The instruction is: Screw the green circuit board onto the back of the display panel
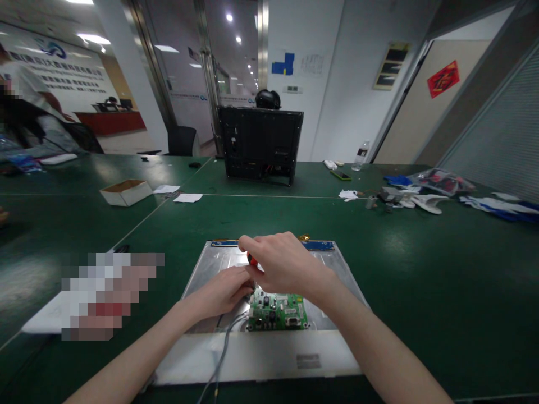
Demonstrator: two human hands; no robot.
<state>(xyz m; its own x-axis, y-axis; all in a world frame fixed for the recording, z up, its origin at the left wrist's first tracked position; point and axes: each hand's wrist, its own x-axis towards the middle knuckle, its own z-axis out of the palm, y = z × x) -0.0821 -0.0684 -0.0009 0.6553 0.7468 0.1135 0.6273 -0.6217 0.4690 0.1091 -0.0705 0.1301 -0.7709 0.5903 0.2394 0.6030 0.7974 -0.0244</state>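
In front of me a metal display panel (202,280) lies flat on the table, with a green circuit board (278,310) on its near middle. My right hand (286,261) is closed around a screwdriver (251,259); only part of its red and black handle shows. Just below, at the upper left of the board, my left hand (225,289) has its fingers drawn together. Its fingertips are partly hidden, and what they pinch cannot be made out. Grey cables (227,342) run from the board's left side toward me. A blue strip board (322,246) lines the panel's far edge.
A black monitor (261,143) stands on the far part of the green table (412,292). An open white box (126,192) is at the left. Loose parts, bags and a glove-like blue-white cloth (501,207) lie at the right, near a bottle (360,156). A person (29,106) is at far left.
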